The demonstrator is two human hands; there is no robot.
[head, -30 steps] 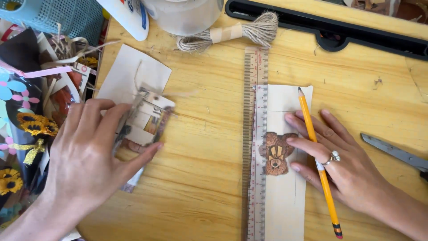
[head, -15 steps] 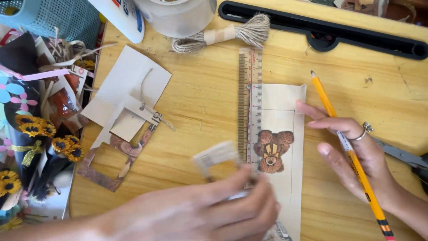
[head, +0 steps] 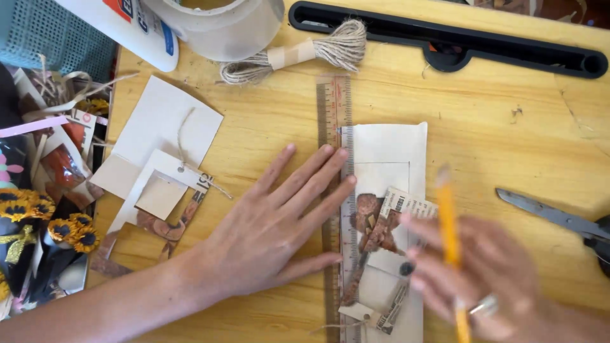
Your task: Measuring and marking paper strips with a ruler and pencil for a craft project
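**Ruler held flat beside a paper strip; pencil and paper tag in the other hand**

Head view, looking down on a wooden table (head: 508, 140). The left hand (head: 273, 222) lies palm down with its fingers spread and straight, gripping nothing; the fingertips press on a long ruler (head: 335, 127) that runs up and down the table. Touching the ruler's right edge lies a pale paper strip (head: 387, 152), which bears a faint pencilled rectangle and a small brown bear picture (head: 365, 216), partly covered. The right hand (head: 489, 273), blurred by motion, has its fingers curled around a yellow pencil (head: 448, 216) and rests at the strip's lower part, against a tag of printed paper (head: 397, 222) lying over the bear; whether the fingers also pinch the tag cannot be told. A ring shows on one finger.

Around the work: scissors (head: 553, 216) at the right edge, a bundle of twine (head: 298, 54), a roll of clear tape (head: 222, 25), a glue bottle (head: 127, 28), a black tray (head: 457, 44), and loose paper tags (head: 159, 165) at left.

Risks, as a judgement: only fingertips bear on the ruler, so it could pivot and leave the strip's edge. The moving right hand could drag the tag or strip askew. The pencil point could mark the bear picture.
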